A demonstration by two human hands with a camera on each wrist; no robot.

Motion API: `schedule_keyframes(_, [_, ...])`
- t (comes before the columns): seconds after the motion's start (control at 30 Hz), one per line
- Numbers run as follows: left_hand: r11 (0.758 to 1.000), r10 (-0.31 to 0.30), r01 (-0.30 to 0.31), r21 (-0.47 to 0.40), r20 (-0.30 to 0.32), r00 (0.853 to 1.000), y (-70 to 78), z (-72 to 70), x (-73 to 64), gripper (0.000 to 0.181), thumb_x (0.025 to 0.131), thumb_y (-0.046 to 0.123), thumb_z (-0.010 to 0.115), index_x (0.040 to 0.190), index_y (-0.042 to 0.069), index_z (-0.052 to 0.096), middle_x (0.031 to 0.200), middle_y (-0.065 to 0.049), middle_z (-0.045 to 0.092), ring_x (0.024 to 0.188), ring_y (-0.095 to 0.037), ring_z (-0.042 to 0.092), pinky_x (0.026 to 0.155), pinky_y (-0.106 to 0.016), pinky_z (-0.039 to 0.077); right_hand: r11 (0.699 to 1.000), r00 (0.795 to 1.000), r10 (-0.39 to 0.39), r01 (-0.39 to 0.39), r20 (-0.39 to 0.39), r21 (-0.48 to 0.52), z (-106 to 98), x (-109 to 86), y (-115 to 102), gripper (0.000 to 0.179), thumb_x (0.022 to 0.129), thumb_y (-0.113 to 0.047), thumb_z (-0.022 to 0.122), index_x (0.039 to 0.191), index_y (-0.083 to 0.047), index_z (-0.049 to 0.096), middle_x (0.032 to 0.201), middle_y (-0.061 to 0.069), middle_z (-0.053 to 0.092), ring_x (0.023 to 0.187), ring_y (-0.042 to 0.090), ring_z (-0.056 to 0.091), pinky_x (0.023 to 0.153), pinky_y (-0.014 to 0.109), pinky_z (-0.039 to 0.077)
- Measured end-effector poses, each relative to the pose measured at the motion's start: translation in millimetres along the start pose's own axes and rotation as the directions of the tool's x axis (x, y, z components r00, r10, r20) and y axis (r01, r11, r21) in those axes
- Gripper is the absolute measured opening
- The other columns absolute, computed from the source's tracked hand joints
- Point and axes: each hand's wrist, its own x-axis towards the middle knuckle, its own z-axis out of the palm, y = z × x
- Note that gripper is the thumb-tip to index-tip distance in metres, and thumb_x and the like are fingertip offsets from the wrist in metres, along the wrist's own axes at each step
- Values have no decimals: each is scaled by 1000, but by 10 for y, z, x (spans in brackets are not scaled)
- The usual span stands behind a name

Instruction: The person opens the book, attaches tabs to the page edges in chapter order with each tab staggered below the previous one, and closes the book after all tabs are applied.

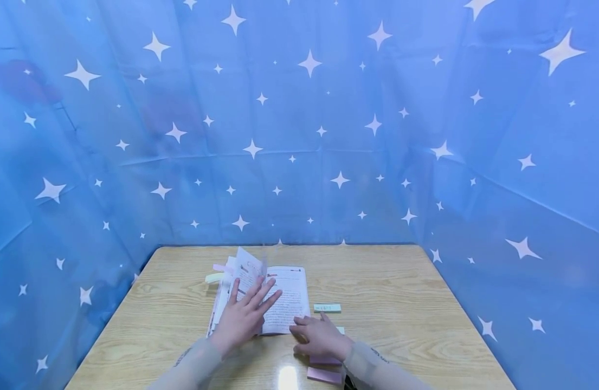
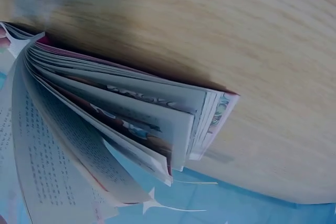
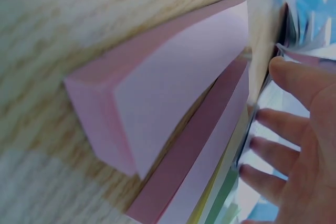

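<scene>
An open book (image 1: 285,303) with printed text lies on the table. Spread fingers of my left hand (image 1: 245,314) rest over its left pages, several of which stand raised and fanned, as the pages (image 2: 121,114) in the left wrist view show. At the book's lower right corner is my right hand (image 1: 323,336), its fingers loosely bent with the tips right at the edge. Close beside that hand in the right wrist view sit a pink sticky-note pad (image 3: 178,72), a second pink pad (image 3: 194,150), and yellow and green ones beyond. A pink tab and a pale green tab (image 1: 214,278) stick out from the book's left side.
A mint-green sticky-note pad (image 1: 327,308) lies right of the book, and a purple-pink pad (image 1: 324,375) sits near the front. The wooden table (image 1: 401,303) is bordered at the back and sides by a blue curtain (image 1: 299,189) with white stars.
</scene>
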Motion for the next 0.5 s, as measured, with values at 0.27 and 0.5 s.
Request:
schedule_keyframes(0.27, [994, -87, 81, 70, 100, 991, -19, -31, -59, 84, 66, 49, 80, 140, 19, 53, 161, 0, 17, 147, -24, 13, 111, -65, 13, 1000, 1000, 6, -6, -11, -4, -3, -32, -45, 52, 86, -52, 63, 131, -26, 61, 141, 1, 52, 130, 24, 47, 105, 68, 27])
schedule_keyframes(0.5, [993, -89, 69, 99, 214, 973, 37, 95, -138, 60, 76, 40, 76, 130, 17, 62, 157, -2, 29, 146, -24, 16, 114, -60, 12, 1000, 1000, -5, 5, -3, -12, -11, -16, -82, 51, 85, -53, 64, 129, -27, 62, 139, 1, 54, 127, 26, 51, 104, 68, 28])
